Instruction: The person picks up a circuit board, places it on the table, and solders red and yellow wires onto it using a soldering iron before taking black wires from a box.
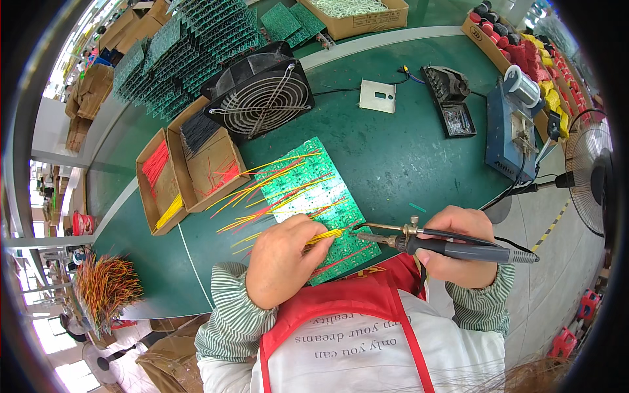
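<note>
A green circuit board panel [308,190] lies on the green table in front of me, with several yellow and red wires [262,190] sticking out to its left. My left hand [283,261] rests on the board's near end and pinches a small bunch of yellow wires [325,236]. My right hand [458,245] grips a dark-handled soldering iron [458,250], whose tip points left and meets the board just beside the yellow wire ends.
Cardboard trays [190,173] of red, yellow and black wires sit left of the board. Behind them are a black fan [261,95] and stacks of green boards [190,52]. A blue soldering station [510,131] and a desk fan [590,177] stand at the right.
</note>
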